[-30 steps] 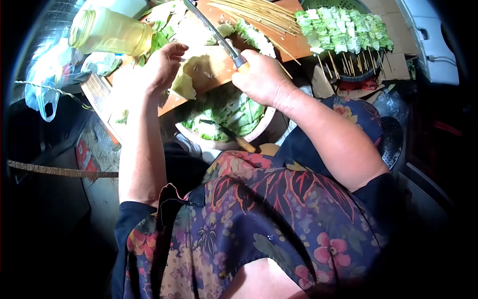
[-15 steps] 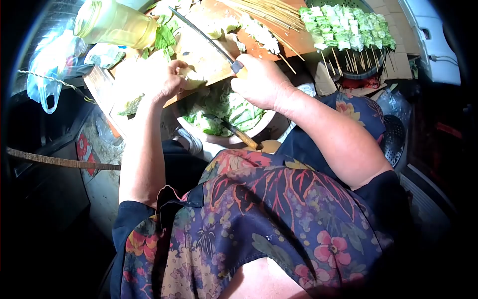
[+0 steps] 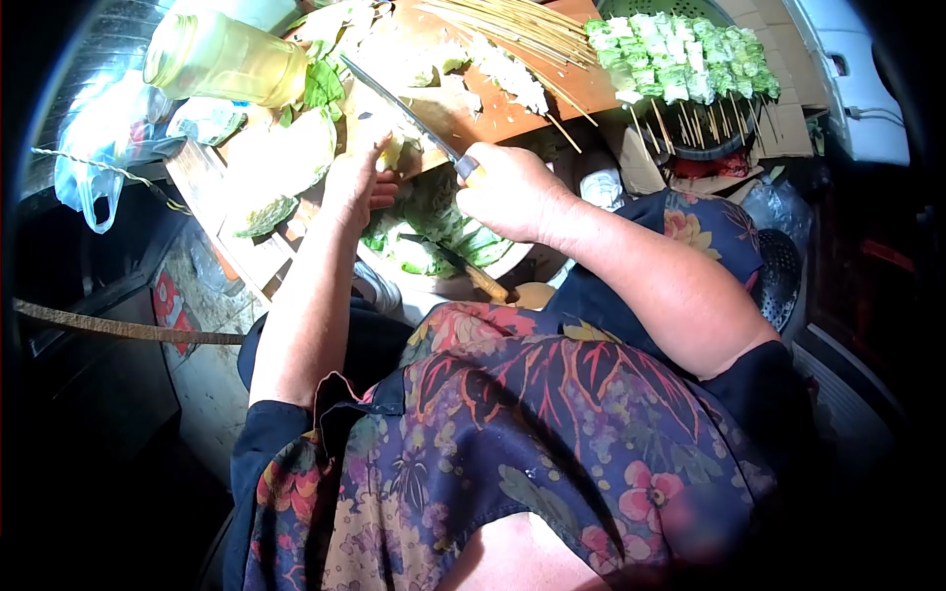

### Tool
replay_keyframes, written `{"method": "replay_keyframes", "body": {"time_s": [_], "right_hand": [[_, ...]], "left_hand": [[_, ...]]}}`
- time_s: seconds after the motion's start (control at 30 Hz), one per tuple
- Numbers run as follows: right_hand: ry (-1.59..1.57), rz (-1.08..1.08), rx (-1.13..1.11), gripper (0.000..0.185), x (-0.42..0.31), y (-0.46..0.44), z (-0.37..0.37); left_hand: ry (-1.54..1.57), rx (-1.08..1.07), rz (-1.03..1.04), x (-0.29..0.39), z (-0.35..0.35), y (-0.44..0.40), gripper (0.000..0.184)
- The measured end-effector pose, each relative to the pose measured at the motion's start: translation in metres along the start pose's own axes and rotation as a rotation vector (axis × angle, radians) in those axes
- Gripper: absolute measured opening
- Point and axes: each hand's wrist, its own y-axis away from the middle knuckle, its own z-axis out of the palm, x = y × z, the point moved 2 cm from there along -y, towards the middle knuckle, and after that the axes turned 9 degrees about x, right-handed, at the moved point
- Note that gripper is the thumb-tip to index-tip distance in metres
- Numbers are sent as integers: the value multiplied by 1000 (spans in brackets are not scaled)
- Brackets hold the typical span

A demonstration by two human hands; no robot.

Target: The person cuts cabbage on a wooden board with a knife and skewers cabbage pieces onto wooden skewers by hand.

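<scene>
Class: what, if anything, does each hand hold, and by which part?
The right hand holds a knife by its handle. Whether the left hand holds anything cannot be told.

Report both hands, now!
Left hand: fingers bent at a pale vegetable piece; whether it grips it cannot be told.
Right hand: closed, holding the knife.

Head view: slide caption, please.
Right hand grips a knife, left hand near a bowl of leafy greens, loaded skewers at upper right.
</scene>
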Motion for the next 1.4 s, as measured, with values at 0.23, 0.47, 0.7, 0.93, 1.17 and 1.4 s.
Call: {"method": "replay_keyframes", "body": {"time_s": [0.23, 0.47, 0.7, 0.93, 1.17, 1.4], "right_hand": [[20, 1, -32, 29, 9, 1, 17], [46, -18, -37, 28, 5, 3, 15], [61, -104, 8, 24, 7, 9, 20], [111, -77, -55, 27, 6, 16, 25], [126, -51, -99, 28, -3, 13, 28], [148, -47, -142, 28, -7, -2, 30]], "left_hand": [[51, -64, -148, -3, -5, 5, 65], [230, -51, 40, -7, -6, -11, 32], [310, 11, 38, -8, 1, -14, 30], [329, 34, 22, -2, 3, -11, 31], [317, 6, -13, -1, 5, -16, 38], [212, 20, 18, 5, 8, -12, 28]]}}
